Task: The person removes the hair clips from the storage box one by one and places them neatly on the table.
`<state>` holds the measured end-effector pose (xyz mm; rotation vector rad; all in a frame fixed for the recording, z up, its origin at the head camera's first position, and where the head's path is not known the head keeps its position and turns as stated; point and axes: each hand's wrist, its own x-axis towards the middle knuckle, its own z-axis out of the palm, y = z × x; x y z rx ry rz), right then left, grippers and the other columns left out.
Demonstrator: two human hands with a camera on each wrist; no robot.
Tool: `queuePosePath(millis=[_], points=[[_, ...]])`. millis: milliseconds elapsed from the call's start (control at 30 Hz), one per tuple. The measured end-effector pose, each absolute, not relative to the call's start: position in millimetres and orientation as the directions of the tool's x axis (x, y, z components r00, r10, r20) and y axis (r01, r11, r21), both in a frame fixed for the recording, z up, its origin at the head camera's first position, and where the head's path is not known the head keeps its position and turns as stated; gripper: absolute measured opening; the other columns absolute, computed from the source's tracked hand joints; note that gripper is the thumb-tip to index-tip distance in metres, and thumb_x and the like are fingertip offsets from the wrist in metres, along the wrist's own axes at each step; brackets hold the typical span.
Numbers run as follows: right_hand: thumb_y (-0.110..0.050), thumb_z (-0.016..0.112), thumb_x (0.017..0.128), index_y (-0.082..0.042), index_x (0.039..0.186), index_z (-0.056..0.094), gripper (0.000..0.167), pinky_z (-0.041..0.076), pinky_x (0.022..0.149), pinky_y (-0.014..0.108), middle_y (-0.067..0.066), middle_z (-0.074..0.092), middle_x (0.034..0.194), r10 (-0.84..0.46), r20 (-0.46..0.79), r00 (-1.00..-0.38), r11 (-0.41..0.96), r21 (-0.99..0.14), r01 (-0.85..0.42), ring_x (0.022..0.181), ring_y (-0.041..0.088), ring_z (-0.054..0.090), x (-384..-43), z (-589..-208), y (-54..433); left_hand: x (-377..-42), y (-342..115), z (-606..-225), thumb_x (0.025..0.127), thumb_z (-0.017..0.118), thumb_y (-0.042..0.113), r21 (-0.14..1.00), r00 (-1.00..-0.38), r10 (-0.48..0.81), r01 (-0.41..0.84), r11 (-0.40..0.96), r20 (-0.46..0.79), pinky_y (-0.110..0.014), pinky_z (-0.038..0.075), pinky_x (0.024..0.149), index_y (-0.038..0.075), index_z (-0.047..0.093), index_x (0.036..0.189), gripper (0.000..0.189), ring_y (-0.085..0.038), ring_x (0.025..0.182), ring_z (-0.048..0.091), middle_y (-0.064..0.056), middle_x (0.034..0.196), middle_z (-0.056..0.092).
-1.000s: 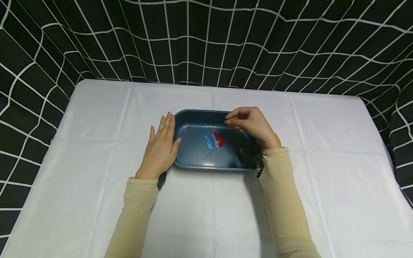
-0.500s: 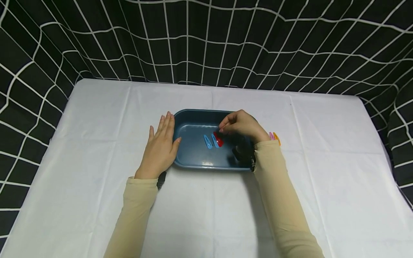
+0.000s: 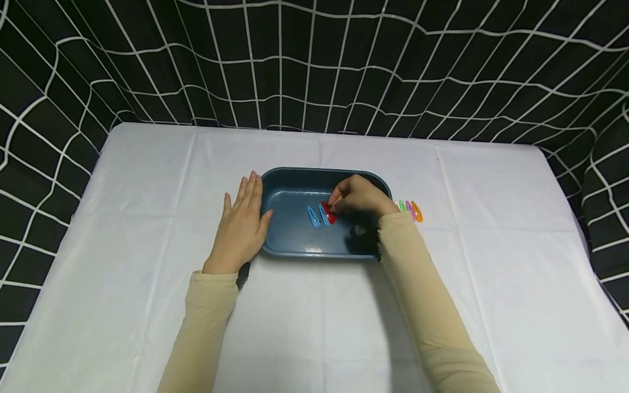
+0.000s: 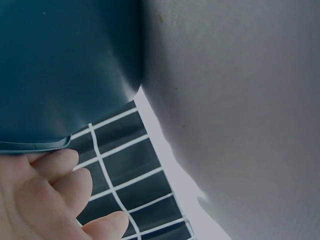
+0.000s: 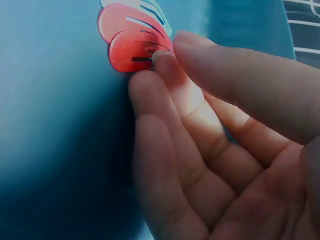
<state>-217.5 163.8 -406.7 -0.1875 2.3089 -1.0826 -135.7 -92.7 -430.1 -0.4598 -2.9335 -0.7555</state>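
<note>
A blue-grey tray (image 3: 290, 240) lies on the table, with two blue hair clips (image 3: 313, 216) side by side near its middle. Red hair clips (image 3: 331, 217) lie against the right-hand blue one, partly covered by my fingertips. My right hand (image 3: 361, 195) reaches into the tray. In the right wrist view, its thumb and forefinger pinch the narrow end of the nearer red hair clip (image 5: 127, 50); a second red clip (image 5: 117, 22) overlaps behind it. My left hand (image 3: 238, 226) rests along the tray's left rim with straight fingers, the thumb over the edge.
To the right of the tray, a row of hair clips lies on the white cloth, among them a green (image 3: 402, 206), a pink (image 3: 410, 210) and an orange one (image 3: 417, 212). My right forearm partly hides the row. A black white-lined net curtain (image 3: 314, 65) stands behind the table.
My right hand has moved left and lower, from the tray's right side to the red hair clips. More clips on the cloth have come into view. My left hand stays at the rim.
</note>
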Motion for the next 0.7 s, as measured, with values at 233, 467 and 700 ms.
queuePosePath(millis=[233,467,700], points=[[0.0,0.072,0.078,0.003,0.085,0.068,0.009,0.047,0.06,0.023,0.002,0.065,0.071,-0.347,-0.427,-0.835,0.722,-0.69,0.053,0.063,0.009,0.056,-217.8,-409.2,163.8,-135.4,-92.1,-430.0,0.099,0.048,0.025,0.473,-0.953,0.266,0.302,0.828,0.143,-0.059,0.008,0.109,-0.004,0.017,0.148,0.065,-0.026,0.144,0.006,-0.014,0.155,0.012],[-0.007,0.078,0.075,-0.003,0.079,0.069,0.011,0.045,0.061,0.025,0.002,0.065,0.072,-0.343,-0.411,-0.845,0.795,-0.606,-0.029,0.065,0.012,0.053,-217.1,-413.1,160.2,-135.0,-92.2,-429.2,0.098,0.049,0.025,0.474,-0.954,0.263,0.298,0.829,0.141,-0.06,0.01,0.108,-0.004,0.018,0.148,0.065,-0.023,0.144,0.004,-0.014,0.155,0.012],[-0.004,0.076,0.075,-0.003,0.077,0.067,0.009,0.043,0.062,0.026,0.002,0.064,0.07,-0.346,-0.412,-0.843,0.796,-0.604,-0.031,0.066,0.014,0.051,-216.7,-413.0,160.6,-135.0,-92.0,-430.0,0.098,0.049,0.025,0.465,-0.954,0.262,0.301,0.832,0.147,-0.06,0.011,0.108,-0.005,0.019,0.148,0.065,-0.027,0.143,0.009,-0.015,0.155,0.013]])
